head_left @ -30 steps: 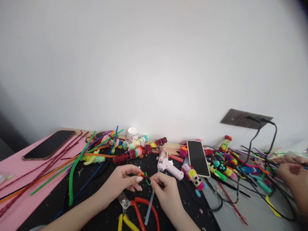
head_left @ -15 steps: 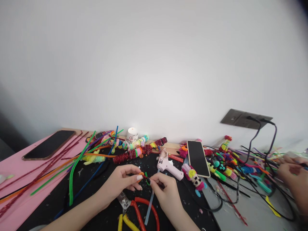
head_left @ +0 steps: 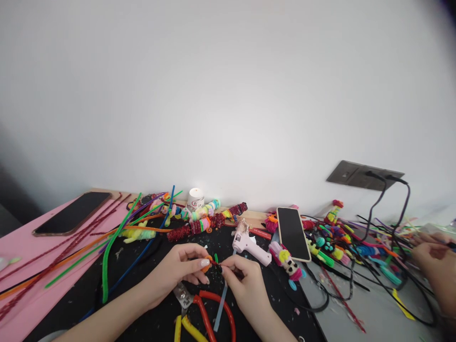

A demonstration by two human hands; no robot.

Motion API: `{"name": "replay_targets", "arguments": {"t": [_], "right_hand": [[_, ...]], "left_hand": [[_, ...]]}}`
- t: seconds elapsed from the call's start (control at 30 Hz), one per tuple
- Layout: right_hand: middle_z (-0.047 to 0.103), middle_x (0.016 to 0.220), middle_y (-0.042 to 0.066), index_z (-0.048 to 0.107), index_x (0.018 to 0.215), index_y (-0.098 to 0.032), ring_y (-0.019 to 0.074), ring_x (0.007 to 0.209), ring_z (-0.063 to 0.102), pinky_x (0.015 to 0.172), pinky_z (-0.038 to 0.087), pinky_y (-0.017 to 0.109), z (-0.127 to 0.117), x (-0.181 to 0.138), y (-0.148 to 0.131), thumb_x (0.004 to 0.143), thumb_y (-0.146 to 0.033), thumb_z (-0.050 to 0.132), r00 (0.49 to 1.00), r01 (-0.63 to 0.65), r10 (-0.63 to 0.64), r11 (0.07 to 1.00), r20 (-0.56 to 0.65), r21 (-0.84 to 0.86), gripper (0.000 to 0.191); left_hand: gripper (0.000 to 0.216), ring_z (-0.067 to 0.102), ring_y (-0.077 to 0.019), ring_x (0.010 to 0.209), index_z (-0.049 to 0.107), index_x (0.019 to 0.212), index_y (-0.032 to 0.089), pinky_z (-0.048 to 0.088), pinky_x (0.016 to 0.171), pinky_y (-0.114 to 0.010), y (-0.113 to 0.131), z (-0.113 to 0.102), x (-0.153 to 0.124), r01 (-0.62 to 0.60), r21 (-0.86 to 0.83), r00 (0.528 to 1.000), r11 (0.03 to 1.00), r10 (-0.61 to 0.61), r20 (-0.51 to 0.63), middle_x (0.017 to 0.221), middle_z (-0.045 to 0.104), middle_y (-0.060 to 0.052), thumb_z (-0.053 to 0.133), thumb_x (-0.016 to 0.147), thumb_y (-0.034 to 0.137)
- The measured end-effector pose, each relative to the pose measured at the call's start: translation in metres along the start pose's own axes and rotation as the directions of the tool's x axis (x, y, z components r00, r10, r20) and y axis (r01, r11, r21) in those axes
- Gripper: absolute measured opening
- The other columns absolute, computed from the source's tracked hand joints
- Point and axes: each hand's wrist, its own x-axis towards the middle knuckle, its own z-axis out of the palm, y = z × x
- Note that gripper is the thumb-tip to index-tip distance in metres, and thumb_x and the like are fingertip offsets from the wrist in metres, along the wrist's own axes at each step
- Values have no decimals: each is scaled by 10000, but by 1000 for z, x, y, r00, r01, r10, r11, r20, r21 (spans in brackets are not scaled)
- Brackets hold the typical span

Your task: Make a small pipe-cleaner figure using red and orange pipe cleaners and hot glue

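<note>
Pipe-cleaner piece (head_left: 206,269), small and twisted, with orange and dark red parts, sits between the two hands above a black mat (head_left: 147,328). Left hand (head_left: 180,266) pinches its orange end between thumb and fingers; right hand (head_left: 244,278) pinches the dark end, and the two sets of fingertips are close together but apart. A bit of green shows behind the dark part; exactly how it joins is too small to tell.

Just below the hands lie red handles (head_left: 204,314) and yellow handles (head_left: 193,330) of hand tools, with a translucent stick (head_left: 221,306) beside the right wrist. Beyond the right hand rests a pale pink glue gun (head_left: 251,247), near a pipe-cleaner figure (head_left: 289,263) and a light-framed phone (head_left: 294,232). At far right, a co-worker's hand (head_left: 435,268) shows over the clutter.
</note>
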Motion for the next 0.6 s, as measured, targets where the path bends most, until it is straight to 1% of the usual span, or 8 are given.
{"name": "replay_targets", "arguments": {"t": [0.2, 0.43, 0.6], "right_hand": [[592, 549, -2, 684, 660, -146, 119, 510, 499, 498, 352, 216, 0, 0, 0, 783, -179, 582, 1000, -10, 9, 998, 5, 62, 164], [643, 577, 6, 698, 655, -152, 123, 529, 537, 515, 379, 215, 0, -1, -1, 771, -154, 597, 1000, 24, -24, 999, -16, 39, 154], [682, 607, 15, 709, 652, -157, 129, 538, 568, 518, 401, 213, -1, -1, -2, 754, -128, 606, 999, 39, -38, 998, -11, 52, 148]], "left_hand": [[294, 660, -99, 526, 637, 768, 155, 416, 478, -157, 3, 0, -1, 53, -87, 998, 995, -49, 50, 622, 648, 49, 815, 633, 347], [273, 661, -93, 515, 623, 790, 146, 443, 484, -144, 4, -3, -1, 110, -145, 989, 983, -94, 115, 604, 667, 26, 804, 668, 311], [295, 658, -100, 500, 615, 789, 146, 435, 452, -141, 1, -7, -1, 160, -167, 976, 973, -130, 177, 624, 675, 10, 818, 645, 304]]}}
